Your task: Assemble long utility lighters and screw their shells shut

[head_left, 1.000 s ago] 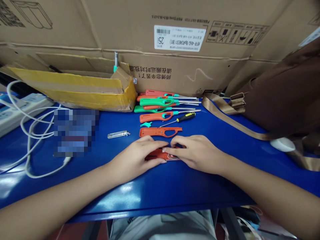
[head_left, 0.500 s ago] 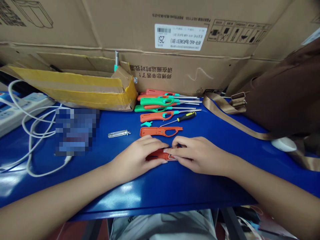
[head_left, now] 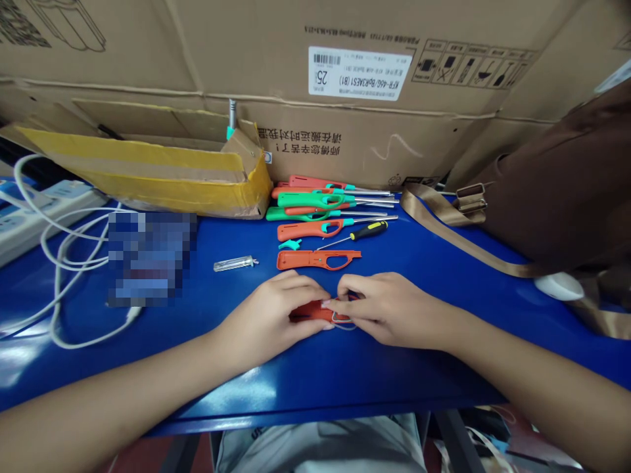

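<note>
My left hand (head_left: 276,309) grips the rear end of an orange lighter casing half (head_left: 310,310) between thumb and fingers, low over the blue table. At its front end, my right hand (head_left: 389,305) has its fingers closed around the casing, with the index fingertip pressed inside. A thin pale wire (head_left: 341,320) loops out below the right fingers; what else they pinch is hidden. Just beyond my hands lies a second orange casing half (head_left: 300,260). Near it are a turquoise trigger (head_left: 290,244), a black-and-yellow screwdriver (head_left: 369,230) and a clear fuel tank (head_left: 235,263).
Several orange and green lighters (head_left: 315,199) lie together at the back. An open carton (head_left: 197,194) with yellow tape stands behind left. White cables (head_left: 59,263), a power strip (head_left: 64,207) and a pixelated object (head_left: 152,259) occupy the left; a brown strap (head_left: 458,243) lies right.
My right fingers have shifted slightly on the front of the casing, and more of the wire loop shows below them. My left hand keeps its grip.
</note>
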Available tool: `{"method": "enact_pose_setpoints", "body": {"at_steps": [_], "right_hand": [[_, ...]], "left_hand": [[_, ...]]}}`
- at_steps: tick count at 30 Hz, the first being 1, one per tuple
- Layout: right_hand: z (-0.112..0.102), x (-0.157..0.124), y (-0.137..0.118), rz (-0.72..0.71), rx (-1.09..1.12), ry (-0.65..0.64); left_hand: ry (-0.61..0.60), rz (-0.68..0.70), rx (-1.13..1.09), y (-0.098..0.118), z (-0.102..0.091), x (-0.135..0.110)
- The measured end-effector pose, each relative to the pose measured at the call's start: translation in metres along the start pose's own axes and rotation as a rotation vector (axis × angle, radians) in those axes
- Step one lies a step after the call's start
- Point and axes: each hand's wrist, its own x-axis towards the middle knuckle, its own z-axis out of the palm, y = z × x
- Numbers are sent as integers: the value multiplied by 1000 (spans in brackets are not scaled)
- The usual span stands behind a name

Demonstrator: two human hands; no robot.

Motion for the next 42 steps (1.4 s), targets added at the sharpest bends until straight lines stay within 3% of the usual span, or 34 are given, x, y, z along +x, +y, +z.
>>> {"method": "enact_pose_setpoints", "body": {"at_steps": [19,28,33,37,39,42], "right_hand": [[-8,0,-2,38,-95,-15],[-14,-7,13,-3,-142,124],[-13,-6,9,12,-132,-7],[-11,-5,11,43,-91,31],[-10,-4,12,40,-91,86],[-7,-2,10,29,-126,121]], "left_hand": [[29,23,137,-5,-2,2],[47,28,203,-10,-6,0],[80,28,254,-5,-23,3],[153,-9,310,1,-40,8],[95,-17,375,2,-48,9],[-90,-75,609,-4,-66,7]]}}
